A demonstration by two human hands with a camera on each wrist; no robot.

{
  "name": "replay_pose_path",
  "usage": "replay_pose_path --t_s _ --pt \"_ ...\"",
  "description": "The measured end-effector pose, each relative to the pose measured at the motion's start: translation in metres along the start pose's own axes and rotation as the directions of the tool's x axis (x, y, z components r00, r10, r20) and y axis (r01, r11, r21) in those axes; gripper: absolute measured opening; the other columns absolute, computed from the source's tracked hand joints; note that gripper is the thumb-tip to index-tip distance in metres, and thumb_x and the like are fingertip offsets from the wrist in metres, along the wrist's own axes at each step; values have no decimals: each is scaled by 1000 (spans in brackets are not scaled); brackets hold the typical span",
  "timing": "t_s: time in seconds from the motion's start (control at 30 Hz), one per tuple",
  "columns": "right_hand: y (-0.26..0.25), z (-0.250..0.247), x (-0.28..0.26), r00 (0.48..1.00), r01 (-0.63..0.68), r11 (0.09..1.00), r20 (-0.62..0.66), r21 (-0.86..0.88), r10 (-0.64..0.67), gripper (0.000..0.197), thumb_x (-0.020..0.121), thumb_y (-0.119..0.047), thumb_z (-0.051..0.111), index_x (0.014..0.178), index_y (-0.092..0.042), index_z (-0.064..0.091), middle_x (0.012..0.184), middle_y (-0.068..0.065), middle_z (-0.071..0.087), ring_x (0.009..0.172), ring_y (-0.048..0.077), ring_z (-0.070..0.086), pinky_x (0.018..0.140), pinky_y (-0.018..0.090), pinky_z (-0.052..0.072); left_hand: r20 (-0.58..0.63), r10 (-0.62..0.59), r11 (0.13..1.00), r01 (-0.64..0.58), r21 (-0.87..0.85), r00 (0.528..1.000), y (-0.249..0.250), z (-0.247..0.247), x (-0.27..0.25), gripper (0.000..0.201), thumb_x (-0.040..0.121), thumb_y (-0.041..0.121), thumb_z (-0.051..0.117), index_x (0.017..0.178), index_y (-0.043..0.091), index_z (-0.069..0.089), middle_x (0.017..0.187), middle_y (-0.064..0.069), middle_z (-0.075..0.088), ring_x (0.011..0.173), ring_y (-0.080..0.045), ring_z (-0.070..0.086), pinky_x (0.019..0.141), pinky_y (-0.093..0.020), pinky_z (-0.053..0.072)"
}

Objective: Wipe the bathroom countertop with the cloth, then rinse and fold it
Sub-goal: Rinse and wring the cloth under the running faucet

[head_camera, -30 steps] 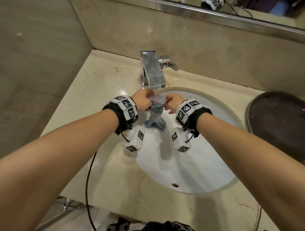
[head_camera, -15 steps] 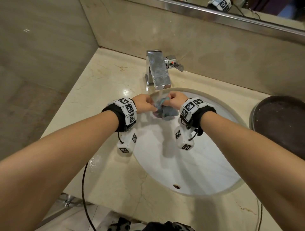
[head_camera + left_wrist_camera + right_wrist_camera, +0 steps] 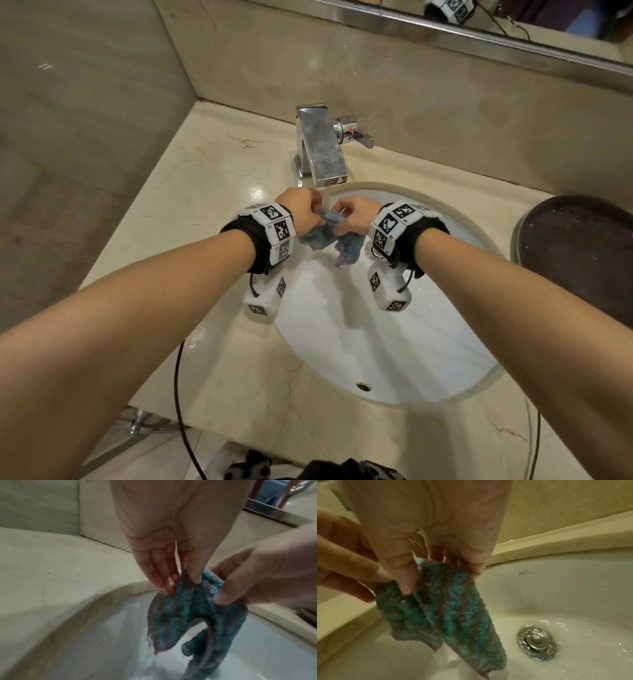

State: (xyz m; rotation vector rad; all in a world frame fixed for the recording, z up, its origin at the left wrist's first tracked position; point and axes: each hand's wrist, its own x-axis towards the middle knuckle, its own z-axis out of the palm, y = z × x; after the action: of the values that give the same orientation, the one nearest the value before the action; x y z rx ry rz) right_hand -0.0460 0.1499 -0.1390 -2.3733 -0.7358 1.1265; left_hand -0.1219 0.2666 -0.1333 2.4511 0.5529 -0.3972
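Note:
A wet teal and grey cloth point(image 3: 329, 236) hangs bunched over the white basin point(image 3: 394, 342), under water running from the chrome faucet point(image 3: 320, 147). My left hand point(image 3: 301, 209) pinches its top edge between thumb and fingers point(image 3: 169, 584). My right hand point(image 3: 352, 219) pinches the same edge right beside it, thumb in front point(image 3: 406, 577). The cloth point(image 3: 447, 608) droops in folds and drips into the basin. The cloth point(image 3: 188, 615) shows a grey hem in the left wrist view.
The beige marble countertop point(image 3: 205, 192) surrounds the basin, with wet spots at the front left. A dark round tray point(image 3: 575, 260) sits at the right. The metal drain point(image 3: 536, 643) lies under a film of water. Walls close in at left and back.
Both hands have kept the cloth under the faucet stream. It hung in one long twist a second ago, was bunched tight between the hands, and now droops in two loose folds.

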Motion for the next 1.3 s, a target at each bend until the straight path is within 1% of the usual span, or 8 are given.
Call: replay_pose_path --t_s 0.13,0.23,0.37,0.43,0.6,0.73,0.97,1.3 --pt "4 0 2 993 -23 977 111 -214 48 43 78 -11 68 119 -13 54 100 7 59 96 25 58 85 35 50 10 25 996 -24 -86 1000 1 2 -1 6 84 15 63 83 13 57 90 -7 57 87 -23 56 77 -30 45" --pt "8 -5 6 993 -77 946 64 -316 102 42 78 -12 67 118 -14 55 110 14 65 103 31 62 88 37 51 3 -20 992 20 -122 1000 -1 5 0 29 83 14 63 63 22 43 87 -6 55 82 -22 52 70 -26 39" --pt "8 -11 5 993 -109 971 -75 -212 95 6 84 -16 64 80 -14 60 79 6 58 85 21 53 66 24 41 33 -95 982 100 -164 995 -6 4 -4 14 84 15 63 96 7 61 101 -11 61 97 -28 59 79 -29 45" --pt "6 -13 7 990 -90 996 -111 -30 86 25 84 -13 64 64 -17 51 65 0 50 77 18 49 54 21 35 78 -123 985 131 -114 989 -8 4 -3 25 84 16 64 106 7 59 106 -11 60 105 -28 58 78 -27 40" --pt "-9 -14 -2 995 57 985 -93 164 -42 7 84 -9 64 87 -12 59 85 7 57 82 18 53 60 16 40 91 -78 983 91 -157 993 -8 8 -2 48 76 17 72 118 7 50 117 -11 60 93 -21 53 78 -28 42" --pt "-14 -18 -6 993 66 975 -114 210 -43 26 84 -15 66 108 -6 65 92 4 60 76 12 56 59 12 39 -11 -20 956 16 -294 1000 -3 8 -2 70 72 17 76 130 11 38 117 -7 59 100 -22 57 88 -33 50" --pt "0 -18 -5 997 74 993 -44 88 -70 16 79 -16 72 88 -15 59 76 0 56 69 11 49 60 18 39 74 40 993 -32 -113 996 -2 4 1 20 86 17 62 101 4 65 80 -5 55 82 -21 49 62 -22 36" --pt "15 -10 0 998 39 997 -54 -62 -42 16 83 -9 66 99 -10 66 89 6 58 87 17 51 72 21 39 87 4 936 27 -351 996 -10 5 -1 27 87 5 56 113 -2 60 117 -24 61 112 -36 57 95 -37 46"
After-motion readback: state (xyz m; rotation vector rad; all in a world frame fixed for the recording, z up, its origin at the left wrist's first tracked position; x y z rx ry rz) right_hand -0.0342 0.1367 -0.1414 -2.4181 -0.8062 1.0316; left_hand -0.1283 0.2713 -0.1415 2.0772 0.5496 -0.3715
